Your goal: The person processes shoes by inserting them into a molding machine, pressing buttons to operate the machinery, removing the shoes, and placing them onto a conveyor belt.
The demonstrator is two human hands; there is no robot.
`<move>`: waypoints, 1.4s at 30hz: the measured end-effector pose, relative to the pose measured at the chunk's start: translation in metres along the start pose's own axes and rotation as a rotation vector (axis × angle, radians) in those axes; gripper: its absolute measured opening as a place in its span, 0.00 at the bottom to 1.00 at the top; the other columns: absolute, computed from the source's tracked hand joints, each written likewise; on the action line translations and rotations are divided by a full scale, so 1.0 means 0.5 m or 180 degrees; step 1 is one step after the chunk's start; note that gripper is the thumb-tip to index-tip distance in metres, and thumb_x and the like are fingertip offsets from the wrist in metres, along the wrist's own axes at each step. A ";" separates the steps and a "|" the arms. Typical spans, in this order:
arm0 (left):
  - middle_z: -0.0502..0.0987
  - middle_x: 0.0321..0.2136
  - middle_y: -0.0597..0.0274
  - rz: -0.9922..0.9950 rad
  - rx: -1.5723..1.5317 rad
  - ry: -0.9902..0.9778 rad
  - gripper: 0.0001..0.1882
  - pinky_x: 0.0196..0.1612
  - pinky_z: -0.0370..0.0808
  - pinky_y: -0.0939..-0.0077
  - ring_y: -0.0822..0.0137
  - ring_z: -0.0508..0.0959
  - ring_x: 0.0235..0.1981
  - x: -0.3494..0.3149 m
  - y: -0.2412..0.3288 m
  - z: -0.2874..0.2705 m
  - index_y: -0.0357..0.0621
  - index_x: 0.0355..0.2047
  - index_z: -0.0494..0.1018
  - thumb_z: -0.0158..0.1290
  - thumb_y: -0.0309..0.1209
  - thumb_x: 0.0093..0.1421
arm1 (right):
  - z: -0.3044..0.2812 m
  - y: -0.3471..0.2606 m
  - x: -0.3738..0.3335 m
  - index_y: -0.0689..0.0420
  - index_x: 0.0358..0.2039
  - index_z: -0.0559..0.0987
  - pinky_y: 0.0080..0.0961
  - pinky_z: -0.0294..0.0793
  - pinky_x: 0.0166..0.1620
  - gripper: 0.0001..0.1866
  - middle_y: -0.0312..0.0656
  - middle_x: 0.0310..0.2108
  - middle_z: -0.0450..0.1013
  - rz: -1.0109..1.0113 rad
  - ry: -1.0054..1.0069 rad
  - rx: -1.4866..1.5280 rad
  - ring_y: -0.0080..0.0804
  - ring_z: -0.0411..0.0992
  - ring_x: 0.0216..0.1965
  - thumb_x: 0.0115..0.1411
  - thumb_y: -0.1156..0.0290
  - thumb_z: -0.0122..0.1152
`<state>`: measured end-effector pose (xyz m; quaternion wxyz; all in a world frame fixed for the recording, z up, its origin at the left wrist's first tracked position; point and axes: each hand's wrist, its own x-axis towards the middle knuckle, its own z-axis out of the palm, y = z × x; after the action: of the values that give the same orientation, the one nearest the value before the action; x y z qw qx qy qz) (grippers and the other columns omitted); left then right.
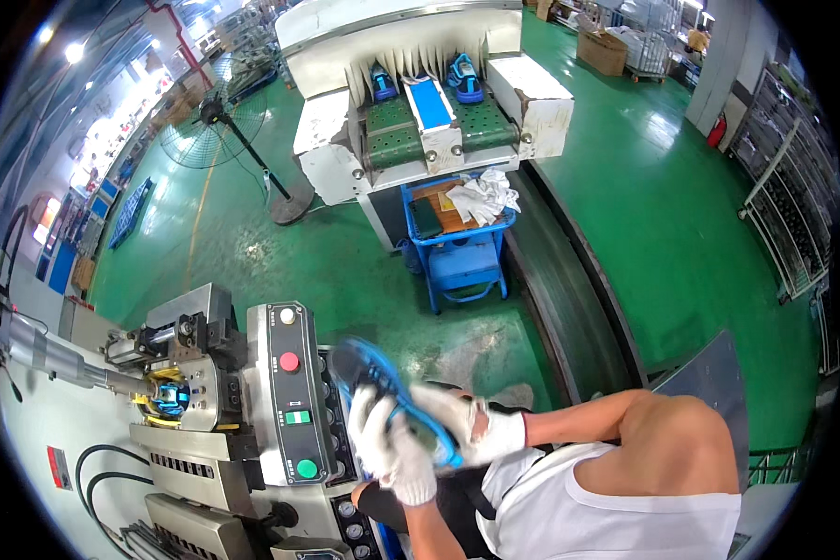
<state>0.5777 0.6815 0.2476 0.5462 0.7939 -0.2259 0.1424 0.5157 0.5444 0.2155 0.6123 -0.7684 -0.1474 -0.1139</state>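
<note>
Blue shoe (385,368) held up just right of a button panel (296,392).
From where I stand, the metal machine (220,378) comes first, its buttons within the seated worker's reach, presumably for quick pressing. Then the left hand (387,450), white-gloved, its fingers clamped round the shoe's side; the shoe tilts above the lap, likely so both hands can steady it. The right hand (471,427) meets its near end; blur hides whether those fingers are apart or together.
</note>
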 end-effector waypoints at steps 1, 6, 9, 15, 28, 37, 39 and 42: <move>0.74 0.60 0.43 0.0565 -0.0073 -0.0267 0.16 0.65 0.71 0.58 0.48 0.75 0.61 0.039 0.028 0.036 0.37 0.48 0.78 0.57 0.14 0.59 | -0.026 0.033 0.010 0.65 0.77 0.51 0.42 0.50 0.77 0.58 0.60 0.76 0.51 -0.0156 0.0586 -0.0663 0.51 0.49 0.78 0.55 0.56 0.74; 0.68 0.66 0.37 0.1470 -0.0139 -0.0764 0.29 0.68 0.68 0.46 0.33 0.69 0.66 0.116 0.073 0.137 0.38 0.60 0.71 0.63 0.18 0.57 | -0.250 0.145 0.174 0.64 0.72 0.60 0.39 0.71 0.65 0.47 0.53 0.62 0.71 -0.0285 0.2261 -0.0750 0.42 0.71 0.63 0.57 0.63 0.74; 0.72 0.62 0.39 0.0919 -0.0014 -0.1008 0.27 0.68 0.68 0.50 0.36 0.71 0.66 0.049 0.005 0.122 0.37 0.57 0.74 0.65 0.18 0.56 | -0.388 0.220 0.352 0.58 0.67 0.69 0.39 0.72 0.62 0.35 0.49 0.53 0.79 0.0068 0.2561 -0.0714 0.39 0.76 0.57 0.64 0.56 0.69; 0.76 0.58 0.45 -0.1020 0.0814 -0.0851 0.21 0.65 0.73 0.55 0.43 0.74 0.63 -0.231 -0.171 0.023 0.40 0.54 0.77 0.65 0.24 0.60 | -0.759 0.463 0.649 0.54 0.65 0.77 0.39 0.67 0.66 0.26 0.39 0.60 0.77 0.2532 0.2431 -0.0972 0.40 0.73 0.59 0.72 0.55 0.56; 0.81 0.50 0.44 -0.5384 0.1950 0.2767 0.19 0.57 0.76 0.60 0.49 0.81 0.52 -0.941 -0.049 -0.195 0.36 0.58 0.74 0.52 0.35 0.72 | -0.653 0.775 0.425 0.70 0.66 0.69 0.45 0.75 0.60 0.47 0.66 0.62 0.70 0.0705 0.1391 -0.3543 0.53 0.75 0.57 0.64 0.39 0.65; 0.84 0.47 0.45 -0.6099 0.1689 0.3819 0.20 0.53 0.78 0.56 0.49 0.84 0.50 -1.299 0.039 0.000 0.39 0.53 0.77 0.53 0.42 0.70 | 0.008 0.723 -0.005 0.59 0.75 0.58 0.28 0.82 0.43 0.43 0.51 0.69 0.65 0.1671 -0.1728 -0.1799 0.33 0.78 0.44 0.66 0.61 0.69; 0.82 0.48 0.44 -0.6305 0.2527 0.4233 0.23 0.52 0.78 0.54 0.48 0.83 0.48 -1.369 0.140 0.051 0.36 0.52 0.76 0.55 0.44 0.70 | 0.127 0.583 0.004 0.59 0.75 0.58 0.27 0.82 0.45 0.44 0.52 0.73 0.60 0.1867 -0.2548 -0.2090 0.35 0.78 0.49 0.66 0.60 0.68; 0.80 0.49 0.42 -0.6182 0.3265 0.5082 0.28 0.50 0.78 0.51 0.46 0.82 0.46 -1.459 0.214 0.013 0.32 0.52 0.73 0.57 0.48 0.70 | 0.111 0.568 0.080 0.63 0.73 0.62 0.31 0.78 0.53 0.41 0.55 0.66 0.70 0.0605 -0.2720 -0.2609 0.36 0.79 0.48 0.66 0.59 0.68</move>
<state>-0.1029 0.7913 -0.0139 0.0519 0.4458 0.8737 0.1879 0.6567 0.5433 -0.0406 0.1601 -0.9295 -0.2552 0.2129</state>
